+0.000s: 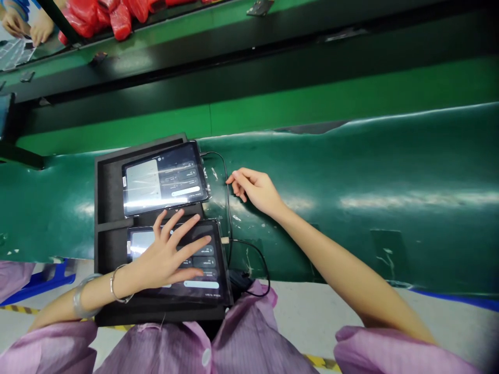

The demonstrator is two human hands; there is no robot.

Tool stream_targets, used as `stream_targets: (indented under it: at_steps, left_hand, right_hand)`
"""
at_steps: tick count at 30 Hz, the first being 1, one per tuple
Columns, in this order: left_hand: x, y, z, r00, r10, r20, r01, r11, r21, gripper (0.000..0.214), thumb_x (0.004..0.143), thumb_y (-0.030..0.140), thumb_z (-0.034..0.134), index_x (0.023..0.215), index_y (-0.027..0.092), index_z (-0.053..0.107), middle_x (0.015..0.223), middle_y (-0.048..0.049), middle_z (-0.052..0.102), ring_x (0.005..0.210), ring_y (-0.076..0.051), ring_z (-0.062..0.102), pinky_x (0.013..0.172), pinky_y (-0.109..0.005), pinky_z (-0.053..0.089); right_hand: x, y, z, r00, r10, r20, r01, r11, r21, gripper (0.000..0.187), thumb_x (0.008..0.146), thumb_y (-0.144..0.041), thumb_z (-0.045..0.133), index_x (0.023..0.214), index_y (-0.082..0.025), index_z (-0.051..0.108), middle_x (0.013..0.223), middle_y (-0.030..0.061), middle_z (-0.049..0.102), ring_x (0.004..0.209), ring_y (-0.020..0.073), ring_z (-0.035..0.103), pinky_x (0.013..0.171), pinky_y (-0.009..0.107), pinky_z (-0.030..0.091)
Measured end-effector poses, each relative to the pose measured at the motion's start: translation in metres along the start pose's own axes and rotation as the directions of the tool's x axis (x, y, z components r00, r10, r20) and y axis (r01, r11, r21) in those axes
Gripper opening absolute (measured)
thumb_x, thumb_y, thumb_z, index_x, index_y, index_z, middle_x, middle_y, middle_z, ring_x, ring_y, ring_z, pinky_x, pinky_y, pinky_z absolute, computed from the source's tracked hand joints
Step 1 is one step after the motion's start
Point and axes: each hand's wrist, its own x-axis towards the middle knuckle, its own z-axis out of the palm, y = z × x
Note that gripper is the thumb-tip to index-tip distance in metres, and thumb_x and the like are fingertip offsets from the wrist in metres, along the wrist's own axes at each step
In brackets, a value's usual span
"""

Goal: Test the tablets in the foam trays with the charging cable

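Left hand point(167, 255) splayed flat on near tablet point(215, 271) (screen lit); right hand point(255, 190) pinching black cable point(228, 218).

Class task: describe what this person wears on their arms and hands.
The left hand and right hand are bare, with no gloves. Lilac sleeves end near the elbows. The left wrist carries a thin silver bangle and a wider pale band. The right wrist carries nothing.

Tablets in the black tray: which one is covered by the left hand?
The nearer tablet, closest to the person: the left hand lies spread on its screen. The farther tablet has nothing on it.
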Motion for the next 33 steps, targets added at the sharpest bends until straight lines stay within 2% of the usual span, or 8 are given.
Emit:
stream_targets:
  at_steps: [3, 7, 10, 15, 18, 23, 28, 33]
  left_hand:
    - [0.001, -0.002, -0.001, 1.0, 0.005, 0.011, -0.005, 0.999, -0.032, 0.081, 0.087, 0.063, 0.064, 0.154, 0.028, 0.036, 0.164, -0.0152, 0.022, 0.151, -0.042, 0.014, 0.12, -0.065, 0.006]
    - [-0.005, 0.003, -0.006, 0.992, 0.047, 0.116, -0.035, 0.994, -0.106, 0.106, 0.075, 0.082, 0.06, 0.157, 0.023, 0.028, 0.164, -0.0203, 0.017, 0.151, -0.046, 0.008, 0.118, -0.068, 0.002]
    - [-0.008, 0.01, -0.003, 0.993, 0.026, 0.119, -0.009, 0.99, -0.139, 0.104, 0.077, 0.079, 0.062, 0.157, 0.022, 0.024, 0.163, -0.0209, 0.017, 0.151, -0.045, 0.007, 0.118, -0.068, 0.001]
    - [0.0, 0.014, 0.007, 0.987, -0.16, 0.034, 0.163, 0.981, -0.109, 0.096, 0.082, 0.068, 0.067, 0.155, 0.021, 0.024, 0.162, -0.0223, 0.018, 0.151, -0.045, 0.007, 0.118, -0.069, 0.006]
    - [0.004, 0.011, 0.006, 0.985, -0.17, 0.0, 0.169, 0.979, -0.11, 0.101, 0.079, 0.07, 0.068, 0.156, 0.026, 0.02, 0.162, -0.0206, 0.018, 0.151, -0.045, 0.007, 0.118, -0.069, 0.006]
    - [0.002, 0.009, 0.001, 0.982, -0.189, 0.015, 0.189, 0.972, -0.14, 0.108, 0.076, 0.073, 0.07, 0.158, 0.028, 0.015, 0.164, -0.0189, 0.012, 0.151, -0.046, 0.005, 0.119, -0.068, 0.006]
    - [0.006, -0.003, -0.002, 0.975, -0.221, 0.009, 0.221, 0.971, -0.089, 0.091, 0.083, 0.068, 0.067, 0.155, 0.029, 0.028, 0.165, -0.016, 0.012, 0.151, -0.046, 0.006, 0.119, -0.067, 0.004]
    - [0.028, -0.039, -0.005, 0.923, -0.36, -0.139, 0.361, 0.933, -0.017, 0.068, 0.091, 0.057, 0.062, 0.15, 0.03, 0.039, 0.167, -0.0111, 0.008, 0.152, -0.043, 0.004, 0.119, -0.065, 0.005]
  right_hand:
    - [0.0, 0.0, 0.0, 1.0, 0.009, 0.002, -0.009, 1.0, -0.006, 0.041, 0.095, -0.057, 0.056, 0.083, -0.02, 0.067, 0.061, -0.0017, 0.055, 0.047, 0.0121, 0.045, 0.044, 0.028, 0.036]
    - [0.0, -0.002, 0.001, 1.0, 0.022, -0.001, -0.022, 1.0, -0.011, 0.039, 0.096, -0.056, 0.056, 0.083, -0.02, 0.066, 0.06, -0.0022, 0.055, 0.047, 0.0112, 0.045, 0.045, 0.028, 0.035]
    - [-0.001, -0.002, 0.001, 1.0, 0.022, -0.002, -0.022, 1.0, -0.022, 0.038, 0.096, -0.054, 0.056, 0.082, -0.02, 0.066, 0.061, -0.0023, 0.055, 0.046, 0.0108, 0.045, 0.045, 0.027, 0.035]
    - [-0.001, -0.002, 0.002, 1.0, 0.027, -0.005, -0.027, 0.999, -0.041, 0.038, 0.096, -0.054, 0.056, 0.083, -0.019, 0.067, 0.06, -0.0023, 0.055, 0.046, 0.0106, 0.044, 0.045, 0.027, 0.035]
    - [-0.002, -0.003, 0.003, 0.999, 0.032, -0.007, -0.032, 0.998, -0.045, 0.039, 0.096, -0.054, 0.056, 0.082, -0.02, 0.067, 0.06, -0.0021, 0.055, 0.047, 0.0107, 0.044, 0.045, 0.027, 0.035]
    - [-0.002, -0.004, 0.002, 1.0, 0.028, -0.002, -0.028, 0.999, -0.046, 0.037, 0.096, -0.053, 0.056, 0.082, -0.02, 0.066, 0.061, -0.0024, 0.054, 0.047, 0.0107, 0.044, 0.045, 0.027, 0.036]
    - [-0.001, -0.002, 0.0, 0.999, 0.048, 0.005, -0.048, 0.998, -0.049, 0.035, 0.097, -0.051, 0.055, 0.083, -0.021, 0.067, 0.061, -0.0023, 0.055, 0.048, 0.0112, 0.045, 0.046, 0.028, 0.036]
    - [-0.001, 0.0, 0.0, 0.999, 0.043, 0.014, -0.043, 0.998, -0.056, 0.034, 0.097, -0.049, 0.054, 0.083, -0.02, 0.067, 0.062, -0.0024, 0.056, 0.048, 0.011, 0.044, 0.047, 0.028, 0.036]
